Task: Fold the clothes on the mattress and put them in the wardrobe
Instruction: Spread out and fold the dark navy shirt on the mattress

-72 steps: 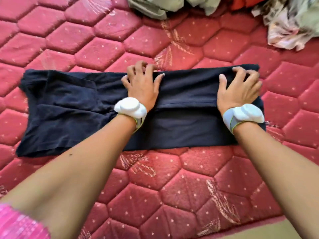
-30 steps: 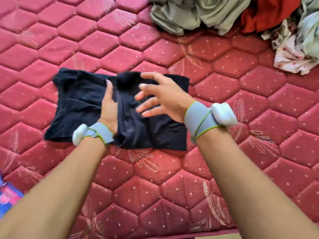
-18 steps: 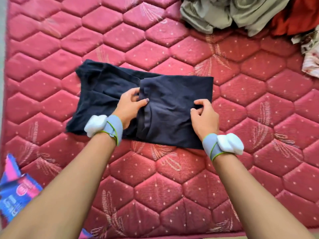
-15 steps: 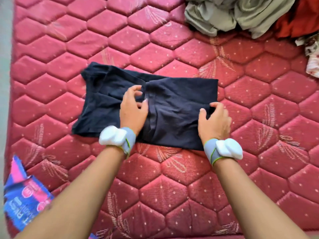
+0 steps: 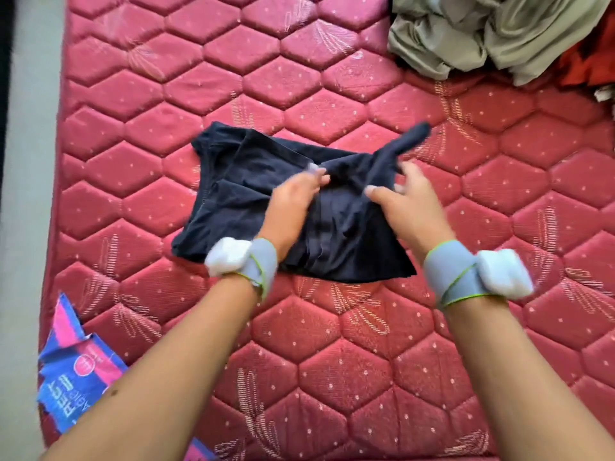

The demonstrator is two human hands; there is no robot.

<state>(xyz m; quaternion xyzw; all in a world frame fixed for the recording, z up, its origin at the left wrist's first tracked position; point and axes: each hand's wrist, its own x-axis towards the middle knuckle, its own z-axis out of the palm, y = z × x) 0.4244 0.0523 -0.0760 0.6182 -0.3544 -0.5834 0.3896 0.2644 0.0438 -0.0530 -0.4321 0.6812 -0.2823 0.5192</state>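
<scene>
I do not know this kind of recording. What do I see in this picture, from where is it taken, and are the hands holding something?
There is no machine here. A person wears a camera on the head, so the single picture looks forward and down at their own two bare arms. Each wrist carries a grey strap with a white block.

The surface is a red quilted mattress. On it lies a dark navy cloth garment, partly folded. The left hand rests on its middle. The right hand is at its right side, where one corner of the cloth is lifted; motion blur hides whether the fingers pinch it.

Far right lies a pile of unfolded clothes, olive-grey and red. A blue and pink printed wrapper lies at the near left edge.
</scene>
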